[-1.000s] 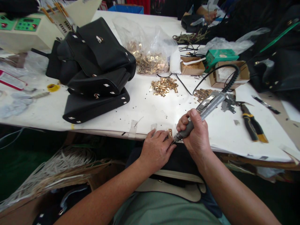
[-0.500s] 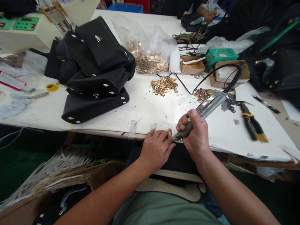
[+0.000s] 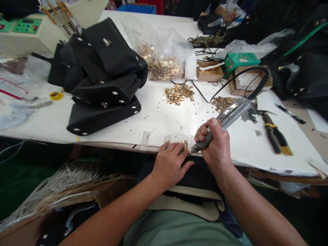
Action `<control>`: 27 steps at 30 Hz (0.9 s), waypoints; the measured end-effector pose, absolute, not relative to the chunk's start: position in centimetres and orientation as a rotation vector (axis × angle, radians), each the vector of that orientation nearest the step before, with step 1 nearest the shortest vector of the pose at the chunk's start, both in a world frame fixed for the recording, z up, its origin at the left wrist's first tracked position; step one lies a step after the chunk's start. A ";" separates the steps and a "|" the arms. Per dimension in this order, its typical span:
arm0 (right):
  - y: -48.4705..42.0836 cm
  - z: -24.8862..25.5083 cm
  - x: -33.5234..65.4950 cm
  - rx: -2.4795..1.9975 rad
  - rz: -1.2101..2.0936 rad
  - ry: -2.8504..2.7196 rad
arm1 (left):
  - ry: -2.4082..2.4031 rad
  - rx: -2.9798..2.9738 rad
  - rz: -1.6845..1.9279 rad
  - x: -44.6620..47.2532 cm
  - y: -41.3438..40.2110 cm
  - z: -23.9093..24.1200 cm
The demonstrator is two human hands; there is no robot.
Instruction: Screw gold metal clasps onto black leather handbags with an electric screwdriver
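Observation:
My right hand (image 3: 216,141) is wrapped round a grey electric screwdriver (image 3: 232,111), its thumb along the body. The tool's tip points down and left, close to my left fingertips; whether it touches anything is hard to see. My left hand (image 3: 171,162) bends its fingers over the top of a black bag (image 3: 202,172) at the table's front edge, thumb stretched out to the right. A small gold metal plate (image 3: 185,145) shows by those fingertips, partly hidden. Under my hands the bag lies against my lap, with a beige trim piece (image 3: 183,206) below it.
Black bags (image 3: 105,106) are stacked at left. A pile of gold fittings (image 3: 178,94) lies mid-table, before a plastic bag of them (image 3: 166,66). Pliers (image 3: 276,135) lie at right. A cable runs from the screwdriver near a green box (image 3: 241,63). Another person's hand (image 3: 229,16) shows at the back.
My left thumb has moved away from the fingers. The screwdriver has shifted slightly up and right with my right hand. A red light now shows on the green box.

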State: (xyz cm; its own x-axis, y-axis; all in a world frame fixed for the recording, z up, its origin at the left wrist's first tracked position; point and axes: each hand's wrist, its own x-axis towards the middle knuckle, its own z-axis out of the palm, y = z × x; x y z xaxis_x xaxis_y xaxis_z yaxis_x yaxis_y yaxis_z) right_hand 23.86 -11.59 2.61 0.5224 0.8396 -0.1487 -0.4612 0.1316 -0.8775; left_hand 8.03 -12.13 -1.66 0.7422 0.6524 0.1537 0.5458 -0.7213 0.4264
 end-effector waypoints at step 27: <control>-10.5 -0.3 22.9 -1.189 0.811 -0.680 | 0.852 2.614 0.276 7.5 -12.1 -1.0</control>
State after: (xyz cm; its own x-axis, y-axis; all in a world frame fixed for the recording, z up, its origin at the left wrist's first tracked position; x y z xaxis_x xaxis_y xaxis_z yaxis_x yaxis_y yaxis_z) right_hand 22.85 -10.51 -0.27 0.5489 0.8350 0.0386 -0.1838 0.1656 -0.9689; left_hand 7.53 -12.09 -1.00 0.7974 0.5995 0.0686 0.5257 -0.7460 0.4089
